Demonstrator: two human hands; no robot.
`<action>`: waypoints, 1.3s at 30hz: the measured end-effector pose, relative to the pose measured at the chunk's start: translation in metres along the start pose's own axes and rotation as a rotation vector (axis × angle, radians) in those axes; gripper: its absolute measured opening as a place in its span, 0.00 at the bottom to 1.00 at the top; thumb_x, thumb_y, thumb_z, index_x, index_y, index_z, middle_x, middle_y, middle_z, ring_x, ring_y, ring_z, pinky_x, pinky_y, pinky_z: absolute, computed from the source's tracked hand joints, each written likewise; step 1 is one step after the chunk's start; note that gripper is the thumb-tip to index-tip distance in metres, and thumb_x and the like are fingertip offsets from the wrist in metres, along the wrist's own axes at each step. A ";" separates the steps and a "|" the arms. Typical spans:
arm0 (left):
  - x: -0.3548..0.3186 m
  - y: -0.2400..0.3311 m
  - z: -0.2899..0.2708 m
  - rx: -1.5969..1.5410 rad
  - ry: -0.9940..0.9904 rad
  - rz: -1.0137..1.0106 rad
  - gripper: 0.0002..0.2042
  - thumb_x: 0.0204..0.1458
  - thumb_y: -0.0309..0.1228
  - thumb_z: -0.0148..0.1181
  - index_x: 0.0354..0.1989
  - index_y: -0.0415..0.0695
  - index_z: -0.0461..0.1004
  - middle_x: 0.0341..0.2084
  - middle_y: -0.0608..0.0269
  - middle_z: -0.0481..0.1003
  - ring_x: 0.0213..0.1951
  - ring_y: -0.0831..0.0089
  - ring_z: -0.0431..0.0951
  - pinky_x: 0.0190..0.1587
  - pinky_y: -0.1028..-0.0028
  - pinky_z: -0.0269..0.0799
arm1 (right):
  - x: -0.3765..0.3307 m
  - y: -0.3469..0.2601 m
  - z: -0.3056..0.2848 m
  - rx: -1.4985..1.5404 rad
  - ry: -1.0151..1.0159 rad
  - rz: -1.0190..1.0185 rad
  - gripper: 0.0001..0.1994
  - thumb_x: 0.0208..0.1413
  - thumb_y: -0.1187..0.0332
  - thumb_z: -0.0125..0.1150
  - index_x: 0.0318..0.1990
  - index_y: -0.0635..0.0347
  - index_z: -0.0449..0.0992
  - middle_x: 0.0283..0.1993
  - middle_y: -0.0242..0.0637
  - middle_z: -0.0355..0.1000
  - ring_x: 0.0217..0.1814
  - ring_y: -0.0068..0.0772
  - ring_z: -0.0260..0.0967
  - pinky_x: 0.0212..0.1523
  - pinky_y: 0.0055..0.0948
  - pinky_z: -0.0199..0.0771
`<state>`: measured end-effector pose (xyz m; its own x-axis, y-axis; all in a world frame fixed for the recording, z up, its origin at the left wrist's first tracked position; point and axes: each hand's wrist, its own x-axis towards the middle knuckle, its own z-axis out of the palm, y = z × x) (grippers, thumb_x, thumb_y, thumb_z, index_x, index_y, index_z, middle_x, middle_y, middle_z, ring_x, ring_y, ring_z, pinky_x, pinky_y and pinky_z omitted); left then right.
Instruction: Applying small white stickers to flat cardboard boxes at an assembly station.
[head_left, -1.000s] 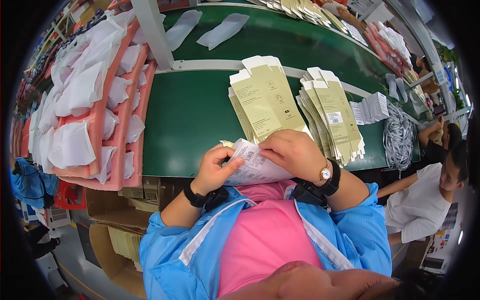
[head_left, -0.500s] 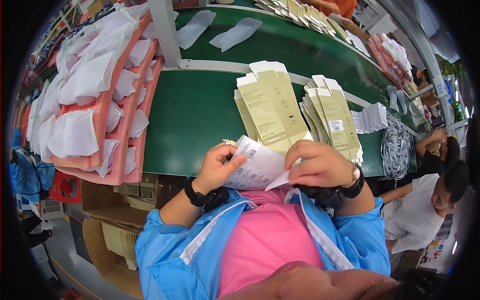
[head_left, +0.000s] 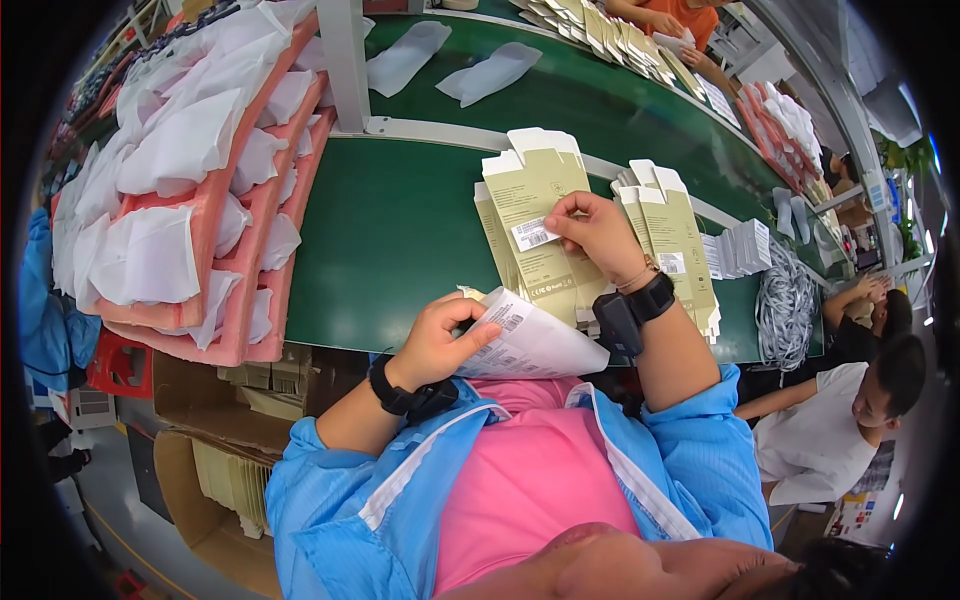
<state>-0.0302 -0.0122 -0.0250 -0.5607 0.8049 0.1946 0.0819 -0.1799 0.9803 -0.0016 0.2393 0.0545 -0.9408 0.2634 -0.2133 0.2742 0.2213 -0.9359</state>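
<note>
My left hand [head_left: 446,338] is closed on a white sheet of barcode labels [head_left: 535,335], which curls up near the table's front edge. My right hand [head_left: 592,232] pinches a small white barcode label [head_left: 533,233] by its right end, against the face of a flat, unfolded olive-green box [head_left: 530,185]. That box lies on top of a stack of similar ones. To its right is another stack of flat olive boxes [head_left: 675,225]; its top one bears a white label [head_left: 671,263].
Pink foam trays [head_left: 235,250] holding white-wrapped items are stacked at the left. On the right lie small white cards [head_left: 745,247] and a heap of grey cords [head_left: 787,305]. Cardboard cartons [head_left: 215,500] stand below at left. Other people sit at right and across the green table [head_left: 390,230].
My right hand has moved from the label sheet up and forward to the top box, bringing a label with it. My left hand keeps the sheet, whose free end now hangs loose.
</note>
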 end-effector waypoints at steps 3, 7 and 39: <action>0.000 0.003 0.000 0.047 0.001 0.020 0.07 0.50 0.28 0.60 0.31 0.36 0.73 0.30 0.61 0.70 0.33 0.76 0.71 0.38 0.78 0.66 | 0.001 0.002 0.002 0.005 0.003 0.014 0.06 0.50 0.70 0.62 0.31 0.59 0.72 0.23 0.23 0.67 0.20 0.10 0.60 0.20 0.11 0.59; 0.001 0.006 -0.001 0.071 0.010 0.048 0.07 0.49 0.29 0.60 0.30 0.37 0.74 0.29 0.60 0.71 0.32 0.75 0.71 0.37 0.78 0.66 | 0.001 0.002 0.004 -0.002 0.019 0.022 0.06 0.49 0.70 0.63 0.30 0.60 0.73 0.23 0.26 0.69 0.20 0.12 0.62 0.21 0.13 0.63; 0.001 -0.003 0.002 -0.059 0.040 0.041 0.07 0.48 0.30 0.62 0.29 0.39 0.74 0.25 0.63 0.70 0.28 0.77 0.69 0.31 0.78 0.64 | -0.085 0.050 -0.129 -0.818 0.555 -0.178 0.09 0.46 0.77 0.63 0.34 0.63 0.71 0.27 0.28 0.67 0.29 0.17 0.65 0.32 0.15 0.68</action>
<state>-0.0292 -0.0098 -0.0276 -0.5903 0.7731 0.2319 0.0571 -0.2465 0.9674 0.1174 0.3488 0.0616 -0.8127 0.5178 0.2672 0.3869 0.8225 -0.4169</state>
